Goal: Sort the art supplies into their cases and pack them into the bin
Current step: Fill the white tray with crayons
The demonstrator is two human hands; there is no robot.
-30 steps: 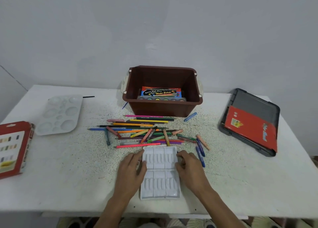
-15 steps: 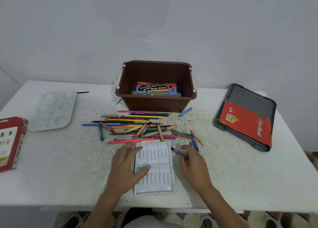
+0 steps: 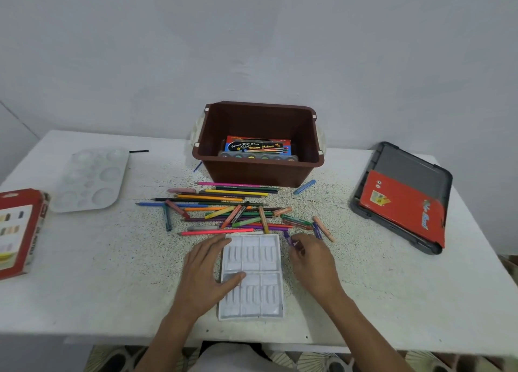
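**Tray under my left hand, purple crayon in my right**

The white plastic crayon tray [image 3: 260, 293] lies flat on the table [image 3: 112, 273] right in front of me, its slots facing up. My left hand [image 3: 203, 276] rests on its left edge with the fingers fairly straight and relaxed and the thumb laid across the tray; it grips nothing. My right hand [image 3: 315, 265] sits just beside the tray's right edge, fingers curled, the fingertips pinching a purple crayon [image 3: 288, 238] near the tray's far right corner.

Just beyond the tray sprawls a loose pile of coloured pencils and crayons [image 3: 224, 209]. Behind the pile stands the brown bin [image 3: 258, 172], open, with a watercolour set [image 3: 258, 146] lying inside. A blue crayon [image 3: 305, 187] lies by the bin's front right corner.

Well off to my right, a grey lid [image 3: 414, 172] carries a red case [image 3: 403, 206]. To my left are a white paint palette [image 3: 89, 181] and, at the table's edge, a red box [image 3: 19, 231].
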